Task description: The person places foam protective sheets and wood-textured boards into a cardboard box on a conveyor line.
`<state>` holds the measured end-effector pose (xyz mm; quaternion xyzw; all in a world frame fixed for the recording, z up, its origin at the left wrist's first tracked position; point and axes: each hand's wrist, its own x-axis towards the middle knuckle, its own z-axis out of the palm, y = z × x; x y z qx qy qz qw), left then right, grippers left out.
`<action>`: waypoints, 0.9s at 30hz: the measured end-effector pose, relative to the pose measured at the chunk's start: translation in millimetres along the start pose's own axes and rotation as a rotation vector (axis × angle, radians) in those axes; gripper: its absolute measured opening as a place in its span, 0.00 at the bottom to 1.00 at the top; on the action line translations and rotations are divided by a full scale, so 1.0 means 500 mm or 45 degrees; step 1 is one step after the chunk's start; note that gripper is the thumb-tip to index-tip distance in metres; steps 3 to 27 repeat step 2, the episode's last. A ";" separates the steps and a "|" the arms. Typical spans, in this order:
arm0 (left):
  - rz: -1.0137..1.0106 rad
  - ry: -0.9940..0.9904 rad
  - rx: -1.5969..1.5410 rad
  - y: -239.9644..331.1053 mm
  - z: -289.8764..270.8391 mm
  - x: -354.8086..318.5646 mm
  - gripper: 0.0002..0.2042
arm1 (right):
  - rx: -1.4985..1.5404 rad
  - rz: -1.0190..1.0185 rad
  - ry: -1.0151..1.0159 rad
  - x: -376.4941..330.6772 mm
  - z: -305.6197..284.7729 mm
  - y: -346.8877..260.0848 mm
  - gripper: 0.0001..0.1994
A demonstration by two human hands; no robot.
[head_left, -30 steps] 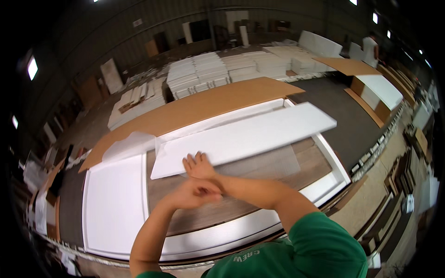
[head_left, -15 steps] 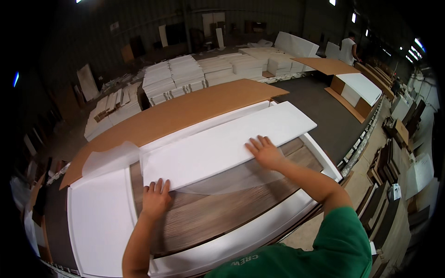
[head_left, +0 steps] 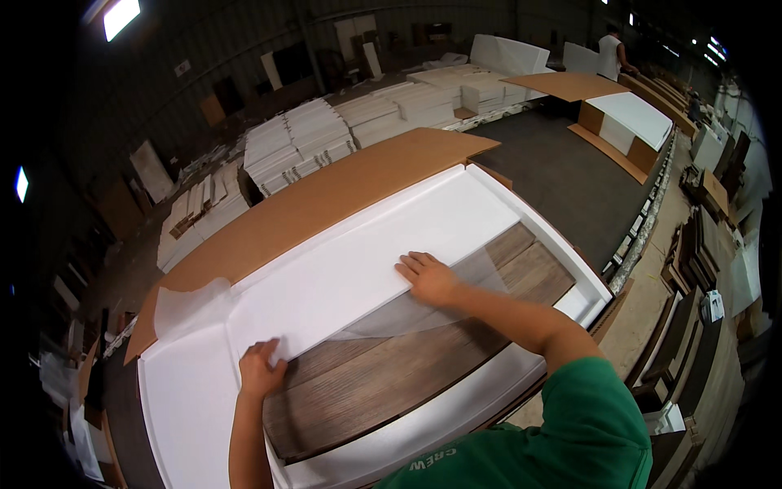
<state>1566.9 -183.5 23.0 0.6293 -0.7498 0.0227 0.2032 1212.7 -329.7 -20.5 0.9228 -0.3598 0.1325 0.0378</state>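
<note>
A long white panel (head_left: 366,244) lies flat inside an open carton, along its far side, framed by white foam edging (head_left: 562,244). In front of it shows a brown wood-grain board (head_left: 383,383), with a thin translucent sheet (head_left: 407,318) partly over it. My right hand (head_left: 430,279) rests on the panel's near edge, fingers stretched out and palm down. At the panel's near left corner is my left hand (head_left: 262,368), its fingers slightly bent and apart, touching the edge. Neither hand is wrapped round anything.
A brown cardboard flap (head_left: 326,187) spreads beyond the carton. White foam (head_left: 187,391) covers the left end. Another open carton (head_left: 627,122) stands farther along the dark conveyor (head_left: 538,171). Stacked white panels (head_left: 297,138) line the far side; a person (head_left: 611,55) stands at the back.
The white panel has dropped from a raised, overlapping position to lie flat within the foam edging. Both hands have shifted slightly left and lower with it.
</note>
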 end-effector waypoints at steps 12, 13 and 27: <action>-0.224 -0.050 -0.161 0.003 -0.001 0.012 0.18 | 0.106 0.028 0.001 -0.003 0.018 0.028 0.30; -0.224 -0.050 -0.161 0.003 -0.001 0.012 0.18 | 0.106 0.028 0.001 -0.003 0.018 0.028 0.30; -0.224 -0.050 -0.161 0.003 -0.001 0.012 0.18 | 0.106 0.028 0.001 -0.003 0.018 0.028 0.30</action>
